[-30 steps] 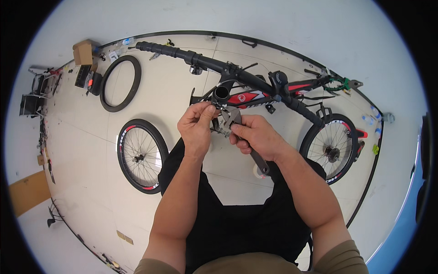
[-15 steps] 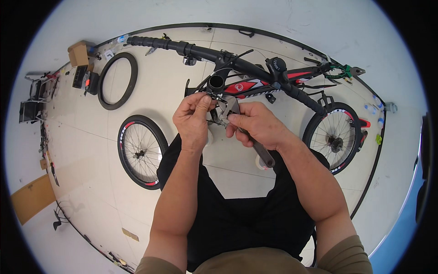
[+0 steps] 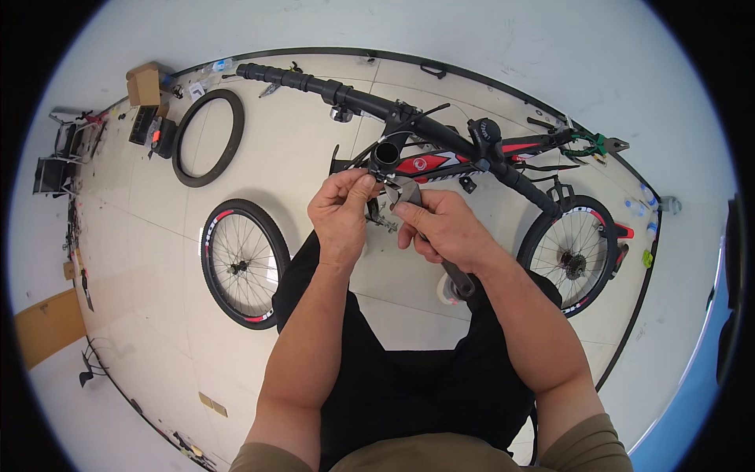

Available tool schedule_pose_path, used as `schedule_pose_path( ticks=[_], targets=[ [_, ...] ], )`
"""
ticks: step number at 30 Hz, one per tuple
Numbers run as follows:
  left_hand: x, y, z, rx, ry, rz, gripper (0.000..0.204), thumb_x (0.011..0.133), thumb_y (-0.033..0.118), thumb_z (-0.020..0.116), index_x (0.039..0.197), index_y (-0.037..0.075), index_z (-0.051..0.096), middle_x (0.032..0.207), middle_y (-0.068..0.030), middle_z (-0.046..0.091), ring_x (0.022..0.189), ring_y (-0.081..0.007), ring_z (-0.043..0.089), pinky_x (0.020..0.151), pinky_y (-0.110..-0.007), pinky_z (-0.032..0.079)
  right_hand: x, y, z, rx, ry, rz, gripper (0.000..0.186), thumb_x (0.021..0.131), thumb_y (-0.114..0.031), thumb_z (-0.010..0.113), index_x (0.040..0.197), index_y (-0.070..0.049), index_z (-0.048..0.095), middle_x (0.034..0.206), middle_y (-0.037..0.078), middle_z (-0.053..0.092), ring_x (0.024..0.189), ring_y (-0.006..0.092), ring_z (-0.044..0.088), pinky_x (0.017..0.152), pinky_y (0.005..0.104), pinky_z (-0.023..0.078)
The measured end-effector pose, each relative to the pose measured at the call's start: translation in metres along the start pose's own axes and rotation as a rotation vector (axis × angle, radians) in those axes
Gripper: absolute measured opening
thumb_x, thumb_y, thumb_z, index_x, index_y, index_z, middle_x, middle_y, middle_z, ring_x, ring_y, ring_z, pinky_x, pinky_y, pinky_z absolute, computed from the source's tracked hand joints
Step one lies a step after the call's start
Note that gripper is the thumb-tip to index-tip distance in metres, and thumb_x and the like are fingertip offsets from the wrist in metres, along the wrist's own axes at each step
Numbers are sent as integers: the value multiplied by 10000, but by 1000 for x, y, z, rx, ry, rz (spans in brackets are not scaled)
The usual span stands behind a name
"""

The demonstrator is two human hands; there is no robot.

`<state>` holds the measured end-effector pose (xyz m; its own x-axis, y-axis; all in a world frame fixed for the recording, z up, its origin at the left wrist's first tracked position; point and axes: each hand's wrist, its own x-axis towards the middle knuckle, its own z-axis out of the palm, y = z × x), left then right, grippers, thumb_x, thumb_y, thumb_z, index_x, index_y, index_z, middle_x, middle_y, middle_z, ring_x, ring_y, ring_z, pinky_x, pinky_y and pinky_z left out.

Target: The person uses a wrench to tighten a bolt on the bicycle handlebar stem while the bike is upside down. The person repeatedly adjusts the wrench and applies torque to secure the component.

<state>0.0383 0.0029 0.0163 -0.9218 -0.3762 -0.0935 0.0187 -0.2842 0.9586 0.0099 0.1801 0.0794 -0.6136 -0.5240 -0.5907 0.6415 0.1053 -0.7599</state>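
Observation:
In front of me a bicycle with a black and red frame (image 3: 421, 164) lies on the floor, its black handlebar (image 3: 366, 101) slanting across the view. An open round tube end (image 3: 384, 154) faces up just above my hands. My left hand (image 3: 341, 211) is closed in a pinch at small metal parts just below that tube; what the fingertips grip is hidden. My right hand (image 3: 447, 230) is wrapped round an adjustable wrench (image 3: 406, 191), whose jaws are at those parts beside my left fingertips. Its handle end shows below my right hand. Whether the jaws grip anything is unclear.
A loose wheel (image 3: 241, 263) and a separate tyre (image 3: 182, 149) lie to the left. The bicycle's rear wheel (image 3: 543, 256) is at the right, with green-handled pliers (image 3: 605, 145) beyond it. A cardboard box (image 3: 144, 85) stands far left. A tape-like roll (image 3: 447, 293) is near my right knee.
The whole scene has shifted slightly down and right around the handlebar as my view moved. Both hands keep their grips by the tube, and the wrench stays close to my left fingertips.

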Motion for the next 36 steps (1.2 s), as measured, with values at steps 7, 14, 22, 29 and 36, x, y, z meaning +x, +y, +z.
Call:
schedule_pose_path(
  ticks=[7,14,22,29,36],
  targets=[
    [0,2,2,-11,-8,-5,98,942,-23,676,1038,-38,682,921,-108,745,828,-155,715,801,-299,599,1,3,0,2,33,6,228,1038,-209,564,982,7,609,762,112,664,444,72,441,409,264,339],
    [-1,3,3,-11,-3,1,93,942,-28,673,1033,-43,683,929,-109,745,833,-157,716,813,-304,602,-1,1,-5,79,-49,10,193,1048,-155,499,1012,20,572,826,137,667,483,76,444,422,261,343],
    [-2,5,5,-1,21,-7,104,948,10,687,1043,-33,687,893,-92,736,803,-150,693,775,-296,572,-2,-1,-7,327,-113,48,144,1023,-107,497,981,22,545,875,162,668,533,76,454,435,252,357],
    [-1,5,6,-28,8,-13,106,952,13,684,1047,-33,692,916,-96,742,818,-154,702,787,-294,578,2,1,-8,208,-87,49,177,1047,-160,515,1089,-5,589,866,128,670,520,58,451,432,222,343],
    [-1,6,6,3,7,-19,108,950,25,691,1046,-24,699,905,-83,739,810,-146,698,787,-293,576,5,4,-1,164,-9,38,230,1016,-229,621,1010,0,638,752,93,652,460,69,465,399,240,332]
  ],
)
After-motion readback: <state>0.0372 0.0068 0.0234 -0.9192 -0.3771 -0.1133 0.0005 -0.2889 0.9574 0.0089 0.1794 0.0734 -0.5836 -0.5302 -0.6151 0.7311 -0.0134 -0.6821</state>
